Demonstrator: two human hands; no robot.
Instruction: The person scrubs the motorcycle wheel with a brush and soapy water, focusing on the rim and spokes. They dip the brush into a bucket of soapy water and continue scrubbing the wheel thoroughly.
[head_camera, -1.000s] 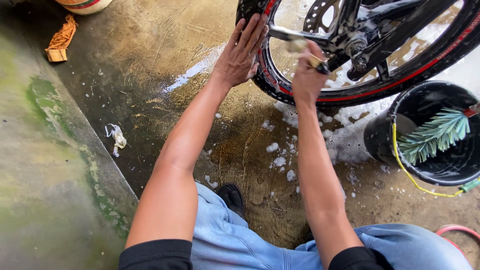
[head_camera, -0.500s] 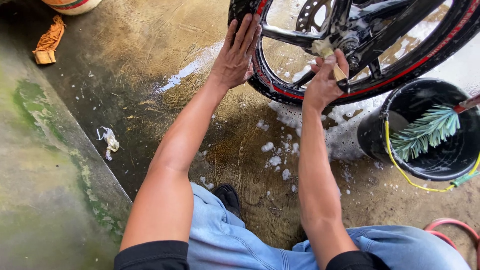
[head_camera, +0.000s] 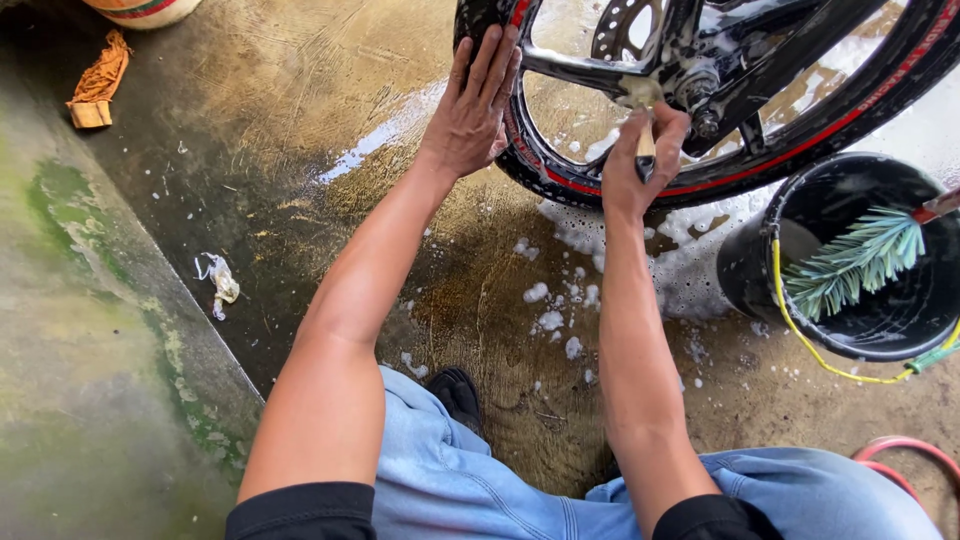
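Observation:
A black motorcycle wheel (head_camera: 800, 140) with a red rim stripe and a brake disc stands at the top of the head view, wet with suds. My left hand (head_camera: 475, 105) lies flat on the tyre at its left side, fingers spread. My right hand (head_camera: 640, 160) is closed around a small brush (head_camera: 644, 150) with a dark handle. The soapy brush head touches a black spoke near the hub.
A black bucket (head_camera: 760, 270) with a yellow handle stands at the right, holding a green bristle brush (head_camera: 855, 262). Soap foam (head_camera: 545, 320) dots the wet concrete floor. An orange rag (head_camera: 98, 85) lies top left, a mossy ledge (head_camera: 90, 350) runs along the left, a red hose (head_camera: 905, 450) curves bottom right.
My right hand has slid a little to the right along the spoke with the brush. The view has shifted slightly. My left hand stays on the tyre.

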